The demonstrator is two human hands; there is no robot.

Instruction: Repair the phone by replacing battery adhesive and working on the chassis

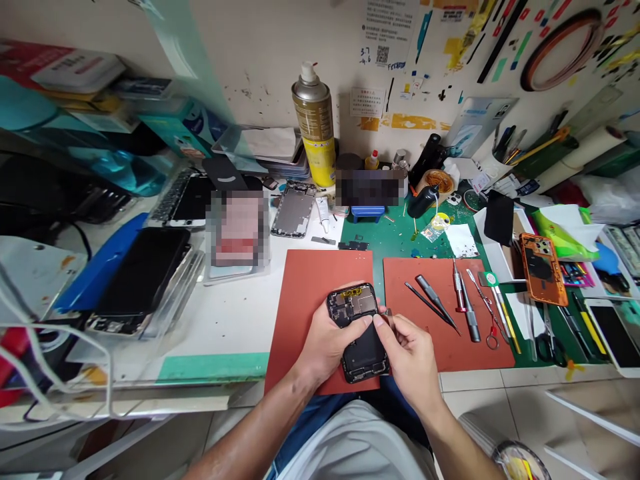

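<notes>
An opened phone (366, 353) with its inner parts showing is held over the front edge of the left red-brown mat (305, 300). My left hand (323, 343) grips its left side, the thumb lying across the middle of the phone. At the phone's right edge is my right hand (410, 347), thumb and fingers pinched together close to the left thumb tip. Whatever lies in that pinch is too small to make out. Tweezers (433, 307), a screwdriver (466, 303) and other slim tools rest on the right mat (400, 273).
Behind the mats stand a yellow spray can (315, 127) and a blue stand (367, 212). A dark phone (143, 270) lies at the left on plastic trays. To the right are an orange phone shell (543, 270), scissors (550, 340) and a white phone (617, 330).
</notes>
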